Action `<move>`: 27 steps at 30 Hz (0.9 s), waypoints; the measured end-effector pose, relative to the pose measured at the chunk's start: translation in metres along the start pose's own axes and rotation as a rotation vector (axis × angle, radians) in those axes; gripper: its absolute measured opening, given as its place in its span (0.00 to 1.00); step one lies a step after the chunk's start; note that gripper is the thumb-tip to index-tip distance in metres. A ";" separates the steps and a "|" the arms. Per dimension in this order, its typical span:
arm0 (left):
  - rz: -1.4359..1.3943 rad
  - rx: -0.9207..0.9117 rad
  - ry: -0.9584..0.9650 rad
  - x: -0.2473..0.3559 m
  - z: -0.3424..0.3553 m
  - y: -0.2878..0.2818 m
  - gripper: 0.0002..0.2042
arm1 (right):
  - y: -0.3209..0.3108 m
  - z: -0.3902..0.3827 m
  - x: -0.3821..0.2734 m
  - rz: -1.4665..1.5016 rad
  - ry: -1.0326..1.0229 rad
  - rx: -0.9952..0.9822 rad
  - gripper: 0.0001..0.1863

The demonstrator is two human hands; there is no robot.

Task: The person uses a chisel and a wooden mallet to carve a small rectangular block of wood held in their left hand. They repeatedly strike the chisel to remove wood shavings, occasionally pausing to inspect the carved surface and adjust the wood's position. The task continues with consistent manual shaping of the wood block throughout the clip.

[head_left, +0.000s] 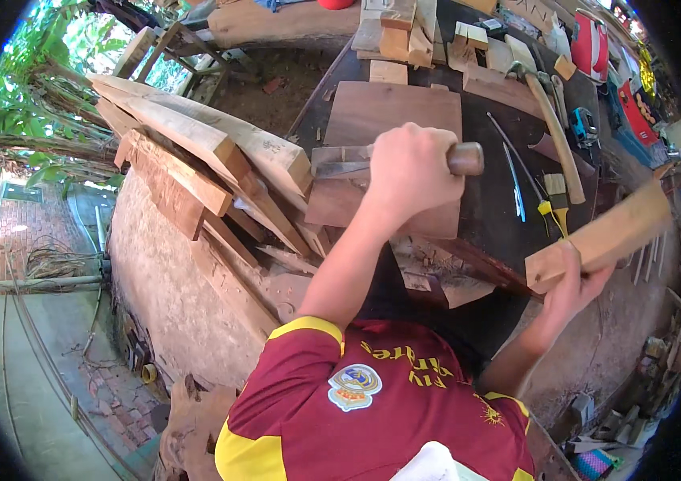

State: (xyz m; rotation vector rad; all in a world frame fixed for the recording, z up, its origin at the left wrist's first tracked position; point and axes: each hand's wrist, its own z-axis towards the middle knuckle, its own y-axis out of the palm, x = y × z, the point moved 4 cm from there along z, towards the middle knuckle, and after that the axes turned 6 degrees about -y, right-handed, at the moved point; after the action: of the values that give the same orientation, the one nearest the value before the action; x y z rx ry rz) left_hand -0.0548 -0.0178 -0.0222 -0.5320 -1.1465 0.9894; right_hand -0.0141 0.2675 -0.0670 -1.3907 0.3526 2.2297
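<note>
chisel (404, 164) middle hidden by fist | wooden block (601, 236) end behind fingers

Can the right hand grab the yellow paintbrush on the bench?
Probably not right away: the right hand is wrapped around a wooden block. The yellow paintbrush lies uncovered just beyond it, so the path looks free once that hand lets go.

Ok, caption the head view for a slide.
Left hand grips a chisel over a board; right hand holds a wooden block.

Light: bright daylight, strongest at the upper left foliage (12, 88), partly blown out
Shadows: soft under the stacked planks (196, 160)
Distortion: strong fisheye bending, black rim
Focus: mostly sharp
</note>
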 end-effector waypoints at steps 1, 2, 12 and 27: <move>-0.011 0.014 0.022 0.004 0.000 0.003 0.05 | -0.003 -0.004 0.000 0.120 0.035 0.111 0.36; -0.036 -0.014 0.042 0.010 -0.001 0.006 0.05 | -0.008 -0.007 0.001 0.061 0.057 0.091 0.37; -0.232 -0.090 0.165 0.056 0.015 0.029 0.06 | -0.035 -0.035 0.026 0.022 0.113 -0.035 0.37; -0.260 -0.013 0.031 0.042 0.041 0.011 0.05 | -0.011 0.038 -0.007 -0.015 -0.036 0.164 0.36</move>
State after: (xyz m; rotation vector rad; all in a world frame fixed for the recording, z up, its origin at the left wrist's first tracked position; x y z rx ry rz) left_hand -0.0932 0.0190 0.0051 -0.3956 -1.1617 0.7473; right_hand -0.0353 0.2923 -0.0432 -1.2622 0.4983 2.1578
